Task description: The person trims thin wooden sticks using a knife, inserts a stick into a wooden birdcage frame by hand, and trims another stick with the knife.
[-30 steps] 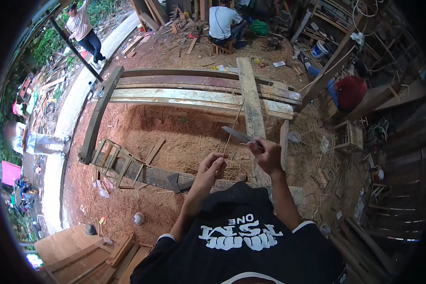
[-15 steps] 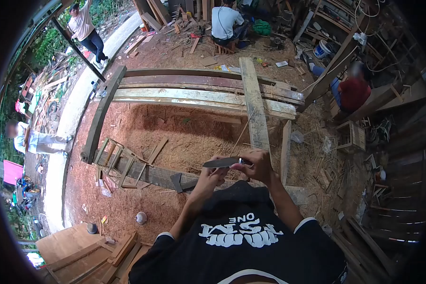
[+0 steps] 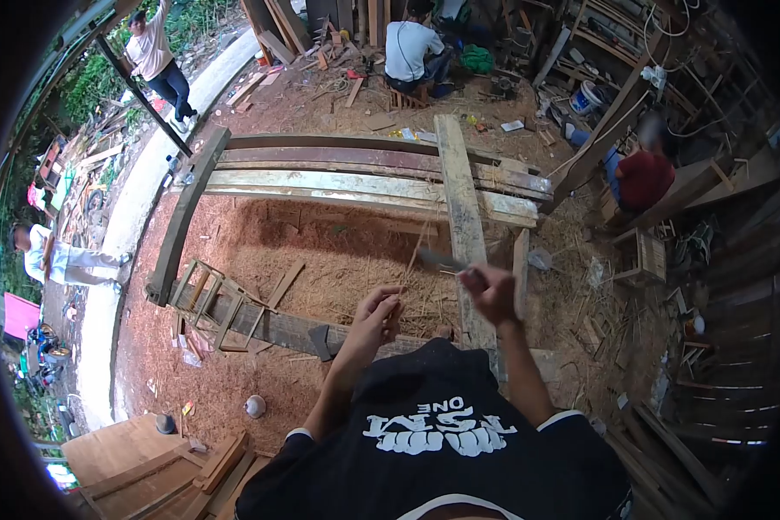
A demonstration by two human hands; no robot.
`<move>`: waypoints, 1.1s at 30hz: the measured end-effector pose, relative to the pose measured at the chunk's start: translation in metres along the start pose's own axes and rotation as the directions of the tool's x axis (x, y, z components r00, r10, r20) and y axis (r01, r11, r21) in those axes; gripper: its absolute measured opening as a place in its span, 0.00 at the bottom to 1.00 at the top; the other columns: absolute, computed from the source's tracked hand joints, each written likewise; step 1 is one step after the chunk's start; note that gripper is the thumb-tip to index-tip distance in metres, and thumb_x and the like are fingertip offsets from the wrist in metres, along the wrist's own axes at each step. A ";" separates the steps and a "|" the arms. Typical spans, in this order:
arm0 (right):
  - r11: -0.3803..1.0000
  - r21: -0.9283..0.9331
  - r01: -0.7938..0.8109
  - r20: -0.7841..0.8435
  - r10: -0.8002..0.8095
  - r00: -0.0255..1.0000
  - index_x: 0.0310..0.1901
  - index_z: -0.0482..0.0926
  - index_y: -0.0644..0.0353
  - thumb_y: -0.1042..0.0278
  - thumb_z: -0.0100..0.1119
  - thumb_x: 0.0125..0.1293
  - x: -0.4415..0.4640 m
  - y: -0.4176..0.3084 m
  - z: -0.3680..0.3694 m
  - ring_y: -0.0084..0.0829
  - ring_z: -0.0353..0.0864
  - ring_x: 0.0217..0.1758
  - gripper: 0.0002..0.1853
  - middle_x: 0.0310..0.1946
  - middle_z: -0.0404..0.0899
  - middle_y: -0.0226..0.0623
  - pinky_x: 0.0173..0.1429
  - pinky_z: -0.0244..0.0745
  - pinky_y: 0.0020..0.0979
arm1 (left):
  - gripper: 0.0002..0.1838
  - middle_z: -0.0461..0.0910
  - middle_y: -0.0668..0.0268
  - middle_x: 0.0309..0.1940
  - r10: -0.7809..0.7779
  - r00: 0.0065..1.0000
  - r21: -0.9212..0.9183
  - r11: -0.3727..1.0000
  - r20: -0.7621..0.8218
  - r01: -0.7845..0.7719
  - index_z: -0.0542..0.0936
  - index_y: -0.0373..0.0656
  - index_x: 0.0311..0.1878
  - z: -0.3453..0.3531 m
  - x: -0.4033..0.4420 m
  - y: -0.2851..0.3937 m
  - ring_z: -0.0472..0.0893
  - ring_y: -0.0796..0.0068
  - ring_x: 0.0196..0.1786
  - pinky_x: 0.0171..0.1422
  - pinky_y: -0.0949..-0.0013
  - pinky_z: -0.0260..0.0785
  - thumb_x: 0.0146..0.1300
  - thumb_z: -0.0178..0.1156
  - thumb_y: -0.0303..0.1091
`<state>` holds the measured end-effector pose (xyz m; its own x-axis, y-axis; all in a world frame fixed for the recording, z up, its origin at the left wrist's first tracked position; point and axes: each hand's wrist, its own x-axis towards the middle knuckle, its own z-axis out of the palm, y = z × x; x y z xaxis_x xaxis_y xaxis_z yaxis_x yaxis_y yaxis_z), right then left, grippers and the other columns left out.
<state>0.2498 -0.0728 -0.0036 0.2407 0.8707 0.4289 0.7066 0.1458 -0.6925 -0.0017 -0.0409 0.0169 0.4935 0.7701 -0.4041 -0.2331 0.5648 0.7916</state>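
Note:
My left hand (image 3: pixel 378 319) is closed in a pinch around one end of a thin, straw-coloured strip (image 3: pixel 418 247). The strip rises away from the fingers over the sawdust. To the right, my right hand (image 3: pixel 492 296) grips a knife, slightly smeared by motion. The knife's grey blade (image 3: pixel 440 260) points left and forward, close to the strip; I cannot tell if they touch. Below my right hand runs a wooden beam (image 3: pixel 464 221). A dark, axe-head-shaped piece (image 3: pixel 319 341) lies on the plank left of my left forearm.
Long boards (image 3: pixel 321 179) lie across the frame ahead. A small wooden ladder-like frame (image 3: pixel 208 295) stands at left. A person in white (image 3: pixel 412 50) sits ahead, a person in red (image 3: pixel 646 173) sits at right, and two people stand by the path (image 3: pixel 139 225). Shavings cover the ground.
My right hand has moved right with the knife, whose blade was across my left hand's fingers and is now farther forward. My left hand has dropped slightly left, its strip swinging left.

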 end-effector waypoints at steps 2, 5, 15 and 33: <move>0.998 0.051 0.034 0.148 -0.041 0.988 0.28 0.81 0.58 0.41 0.61 0.66 -0.006 -0.020 0.016 0.38 0.77 0.19 0.25 0.14 0.71 0.37 0.27 0.69 0.36 | 0.11 0.69 0.75 0.30 0.002 0.999 -0.050 0.999 0.052 0.001 0.75 0.41 0.53 0.003 0.003 -0.005 0.63 0.88 0.27 0.30 0.81 0.56 0.76 0.52 0.36; 0.982 0.144 0.120 0.238 -0.152 0.959 0.28 0.81 0.59 0.45 0.64 0.64 -0.010 -0.045 0.029 0.39 0.79 0.20 0.22 0.15 0.73 0.38 0.28 0.70 0.36 | 0.09 0.65 0.76 0.27 -0.011 0.993 -0.041 0.999 0.119 0.016 0.74 0.42 0.47 -0.004 0.006 -0.021 0.61 0.86 0.25 0.30 0.80 0.54 0.77 0.51 0.37; 0.965 0.098 0.243 0.278 -0.261 0.925 0.29 0.85 0.58 0.46 0.69 0.60 -0.014 -0.044 0.030 0.38 0.79 0.20 0.20 0.16 0.77 0.38 0.29 0.72 0.36 | 0.07 0.65 0.77 0.27 0.174 0.984 0.170 0.969 0.031 -0.176 0.72 0.41 0.50 0.007 -0.012 -0.029 0.59 0.90 0.25 0.26 0.80 0.52 0.76 0.52 0.33; 0.972 0.142 -0.185 0.254 0.145 0.956 0.42 0.82 0.59 0.43 0.61 0.68 -0.012 -0.011 0.026 0.35 0.81 0.25 0.23 0.22 0.78 0.38 0.31 0.71 0.36 | 0.10 0.60 0.78 0.24 0.130 0.991 0.009 0.991 -0.007 -0.130 0.74 0.42 0.49 -0.005 0.003 0.002 0.55 0.89 0.21 0.24 0.79 0.49 0.78 0.49 0.38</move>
<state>0.2216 -0.0726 -0.0158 0.1642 0.9729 0.1625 0.5482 0.0470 -0.8350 -0.0054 -0.0360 0.0151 0.4531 0.8391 -0.3010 -0.2876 0.4571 0.8416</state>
